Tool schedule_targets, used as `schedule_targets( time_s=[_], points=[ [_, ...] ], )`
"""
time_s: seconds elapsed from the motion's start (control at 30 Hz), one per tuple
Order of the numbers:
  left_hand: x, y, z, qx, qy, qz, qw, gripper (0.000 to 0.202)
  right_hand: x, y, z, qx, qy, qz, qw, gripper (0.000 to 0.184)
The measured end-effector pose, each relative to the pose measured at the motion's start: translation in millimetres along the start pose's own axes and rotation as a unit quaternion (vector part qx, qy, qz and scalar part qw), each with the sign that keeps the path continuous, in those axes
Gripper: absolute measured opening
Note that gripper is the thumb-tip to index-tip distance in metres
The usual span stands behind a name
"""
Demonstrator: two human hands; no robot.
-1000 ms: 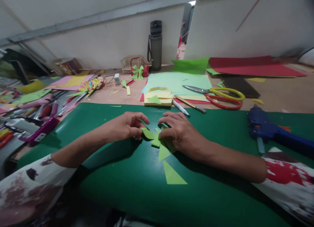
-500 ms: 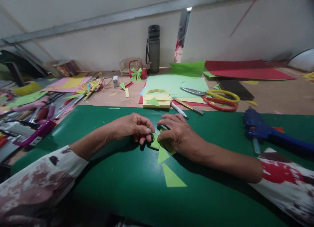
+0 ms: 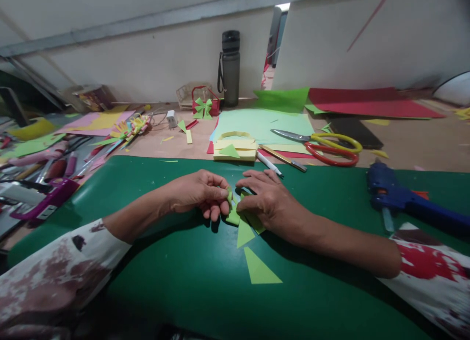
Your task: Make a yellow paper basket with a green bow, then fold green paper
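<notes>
My left hand pinches a small piece of light green paper between thumb and forefinger, its other fingers curled. Opposite it, my right hand curves over more light green paper on the green mat, with thumb and fingertips pressed on it. Part of that paper is hidden under the right palm. A pointed light green piece sticks out below the right thumb. Nearer to me a loose green paper triangle lies flat, touched by neither hand.
Beyond the hands stand a yellow paper basket, a white pen, a gold pen and scissors. A blue glue gun lies right. A dark bottle and red paper basket stand behind. Tools and a purple stapler crowd the left.
The camera view has shifted slightly. My left fingers have tilted a little, and more of the pinched green paper shows. The right hand keeps its place on the paper.
</notes>
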State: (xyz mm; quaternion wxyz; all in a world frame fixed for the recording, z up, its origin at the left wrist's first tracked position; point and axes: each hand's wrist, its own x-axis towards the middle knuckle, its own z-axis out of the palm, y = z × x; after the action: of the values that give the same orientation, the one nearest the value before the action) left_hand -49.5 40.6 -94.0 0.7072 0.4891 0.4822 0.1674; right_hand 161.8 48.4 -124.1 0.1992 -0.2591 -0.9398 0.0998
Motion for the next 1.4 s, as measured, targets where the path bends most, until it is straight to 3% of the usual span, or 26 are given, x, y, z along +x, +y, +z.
schedule_targets(
  time_s=[0.27, 0.57, 1.17, 1.4],
  points=[
    [1, 3, 6.2, 0.115, 0.085, -0.007, 0.99, 0.017, 0, -1, 0, -0.012, -0.003, 0.008, 1.0, 0.025],
    [5, 10, 9.5, 0.324, 0.083, 0.009, 0.942, 0.009, 0, -1, 0, -0.01, 0.003, 0.006, 1.0, 0.02],
    [11, 8, 14.5, 0.377, 0.099, -0.002, 0.921, 0.011, 2, 0, 4, -0.015, 0.04, -0.002, 0.999, 0.018],
    [10, 12, 16.2, 0.387, 0.102, -0.001, 0.916, 0.011, 0, -3, 2, -0.028, 0.027, -0.003, 0.999, 0.024]
  ],
)
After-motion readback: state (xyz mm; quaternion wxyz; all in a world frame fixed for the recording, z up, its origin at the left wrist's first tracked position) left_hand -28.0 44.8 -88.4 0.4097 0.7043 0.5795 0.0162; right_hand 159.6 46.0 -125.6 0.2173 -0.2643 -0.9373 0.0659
